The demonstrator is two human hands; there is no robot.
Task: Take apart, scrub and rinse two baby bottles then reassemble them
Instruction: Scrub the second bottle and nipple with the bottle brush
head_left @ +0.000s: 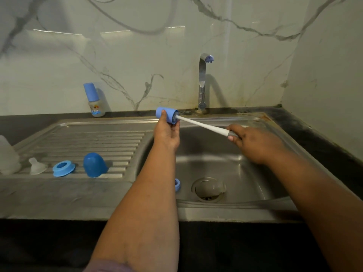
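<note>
**Two Bottles, One Cap Under the Brush**

Two hands at work over the sink basin [245, 173]. Left hand [167, 132]: grip clamped round a small blue bottle cap [166, 115], held on its side above the basin, open mouth turned right. Right hand [253, 142]: grip clamped on the grey end of a bottle brush [204, 126], whose white shaft slants up and left so the bristle head sits inside the cap's mouth.

Step in hand, by judgement: scrubbing the inside of the cap; part of the scrub stage, with the dismantling seemingly done for one bottle at least.

Items on the ribbed draining board [82, 142], left to right:
- clear bottle body [8, 156], at the far-left edge, partly out of view;
- clear teat [37, 166];
- blue screw ring [63, 168];
- blue domed cap [94, 164], mouth down.

Item in the basin: small blue ring [177, 184], near the drain [208, 189], half hidden by the left forearm.

Item on the dark table at the far wall: second baby bottle [94, 101], upright, capped, apparently still assembled.

Tap [204, 83]: no water seen running.

Next move, by judgement: twist the brush against the cap's inner wall, withdraw it, then bring the cap right, under the spout, for rinsing; the right hand must free itself to turn on the tap.
</note>
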